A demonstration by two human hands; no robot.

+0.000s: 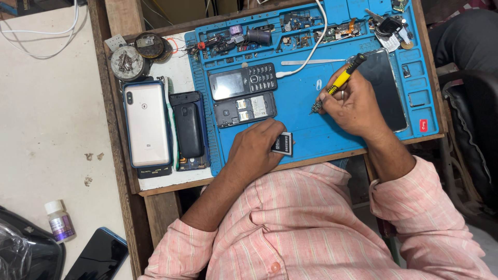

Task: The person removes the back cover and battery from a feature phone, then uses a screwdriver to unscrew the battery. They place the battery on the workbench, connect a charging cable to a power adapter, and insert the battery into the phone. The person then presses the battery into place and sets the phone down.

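Fingers (332,93) of the right hand (353,106) pinch a yellow screwdriver (340,82); the left hand (254,150) grips a battery (283,143).
Judged mid-repair: the battery likely goes next into the opened keypad phone (245,109) just beyond it, needing careful alignment.

Bare blue mat (303,122) between hands; phones (243,82) crowd left

The left hand (254,148) lies knuckles up, its fingers curled closed at four o'clock. The right hand (353,106) is fisted, wrist bent, forearm running toward five o'clock.
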